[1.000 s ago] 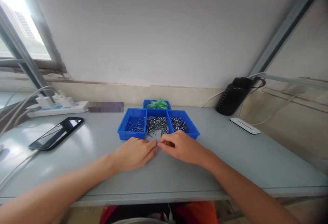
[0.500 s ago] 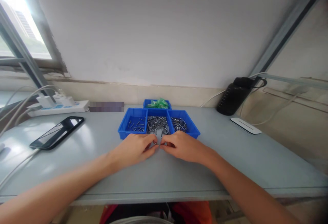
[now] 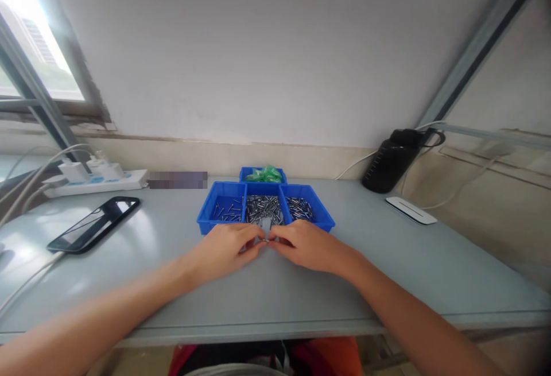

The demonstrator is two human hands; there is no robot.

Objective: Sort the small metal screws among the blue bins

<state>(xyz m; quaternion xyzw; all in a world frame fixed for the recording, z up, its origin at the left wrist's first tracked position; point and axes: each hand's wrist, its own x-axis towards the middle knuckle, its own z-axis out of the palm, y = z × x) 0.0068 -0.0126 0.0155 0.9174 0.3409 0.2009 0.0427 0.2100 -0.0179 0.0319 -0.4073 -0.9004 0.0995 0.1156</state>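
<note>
My left hand (image 3: 232,245) and my right hand (image 3: 307,247) meet fingertip to fingertip, low over the table just in front of the blue bins. Both are closed in a pinch on a small shiny metal piece, seemingly a screw (image 3: 264,240), mostly hidden by the fingers. Behind them, the left blue bin (image 3: 208,228) holds some loose long screws (image 3: 232,210). Many metal screws (image 3: 263,206) fill the middle bin, whose front is partly covered by my hands. More small metal parts (image 3: 300,208) lie heaped in the right bin (image 3: 321,215).
A rear blue bin (image 3: 245,173) holds green plastic packets (image 3: 267,174). On the left are a phone (image 3: 94,224) with a cable and a white power strip (image 3: 129,181) with plugs. A black bottle (image 3: 390,163) and a flat white device (image 3: 411,210) stand right.
My fingertips have come slightly closer together, and the metal piece now shows between them. The bins and their contents look the same; the view has shifted very slightly.
</note>
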